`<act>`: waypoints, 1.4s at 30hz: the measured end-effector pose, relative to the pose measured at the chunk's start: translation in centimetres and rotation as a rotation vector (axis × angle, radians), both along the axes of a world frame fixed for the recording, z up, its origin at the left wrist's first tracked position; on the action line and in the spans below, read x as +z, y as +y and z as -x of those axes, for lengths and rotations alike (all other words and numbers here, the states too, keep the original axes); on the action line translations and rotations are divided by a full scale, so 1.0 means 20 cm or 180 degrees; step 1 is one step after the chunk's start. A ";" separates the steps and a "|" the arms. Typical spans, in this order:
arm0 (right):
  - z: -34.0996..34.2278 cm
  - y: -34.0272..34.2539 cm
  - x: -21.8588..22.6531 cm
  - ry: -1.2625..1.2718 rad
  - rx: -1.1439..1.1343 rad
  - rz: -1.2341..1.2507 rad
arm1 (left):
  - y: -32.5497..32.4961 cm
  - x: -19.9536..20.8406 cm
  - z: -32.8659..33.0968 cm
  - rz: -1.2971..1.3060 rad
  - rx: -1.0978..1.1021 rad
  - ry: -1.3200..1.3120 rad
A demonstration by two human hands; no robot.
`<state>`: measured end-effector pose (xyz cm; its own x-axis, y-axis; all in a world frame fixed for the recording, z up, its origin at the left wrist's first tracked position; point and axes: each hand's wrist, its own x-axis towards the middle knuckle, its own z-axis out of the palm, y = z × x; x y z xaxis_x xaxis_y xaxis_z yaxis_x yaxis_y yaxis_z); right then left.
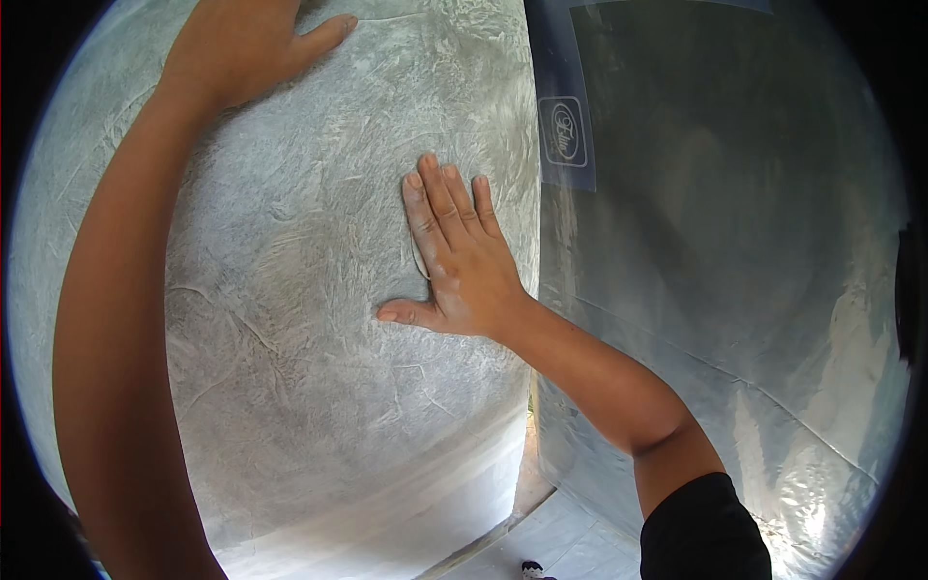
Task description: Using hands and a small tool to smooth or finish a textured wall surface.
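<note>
A grey-white plastered wall [319, 387] with rough trowel marks fills the left and middle of the head view. My right hand [456, 263] lies flat on it with fingers together pointing up and the thumb spread to the left. My left hand [246, 43] presses flat on the same wall at the top, its thumb pointing right and the fingers cut off by the frame's edge. Neither hand holds anything. White dust shows on my right fingers.
A sheet of clear plastic film [735, 251] with a small printed label [565, 130] hangs to the right of the wall's edge. Pale sheeting [570, 541] covers the floor below, with a narrow gap at the wall's foot.
</note>
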<state>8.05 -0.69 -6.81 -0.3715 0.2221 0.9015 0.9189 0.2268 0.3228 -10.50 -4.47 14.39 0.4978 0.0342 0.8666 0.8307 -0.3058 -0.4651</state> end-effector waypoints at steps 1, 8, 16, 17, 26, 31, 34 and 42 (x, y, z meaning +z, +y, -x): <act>-0.03 -0.01 0.00 -0.0081 0.0016 0.0084 | 0.00 0.00 0.00 0.0016 -0.0016 0.0011; -0.21 0.05 0.23 0.1256 -0.0214 -0.0403 | 0.03 -0.17 -0.07 -0.0034 0.0723 -0.0078; -0.19 -0.01 -0.08 0.0594 -0.0096 0.0025 | 0.22 -0.67 -0.10 -0.0751 -0.0003 -0.0187; -0.24 0.01 -0.03 0.0839 -0.0225 -0.0122 | 0.21 -0.74 -0.10 -0.0533 0.0100 -0.0255; -0.15 -0.02 -0.40 0.0351 0.0188 0.0204 | 0.13 -1.41 -0.11 0.0350 0.0565 -0.0573; -0.29 0.01 -0.13 0.1062 -0.0012 -0.0157 | 0.12 -1.69 -0.06 0.0376 0.0521 -0.0498; -0.22 -0.01 -0.18 0.0984 0.0197 -0.0087 | 0.09 -1.76 -0.06 0.0465 0.0431 -0.0484; -0.21 0.03 -0.32 0.0352 0.0094 0.0014 | 0.03 -1.82 -0.23 0.1110 -0.0069 -0.0921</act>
<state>12.17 -0.04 -13.29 -0.2763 0.2166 0.9364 0.9417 0.2555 0.2187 -5.94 -3.78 -22.03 0.2407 0.3411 0.9087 0.9030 -0.4219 -0.0808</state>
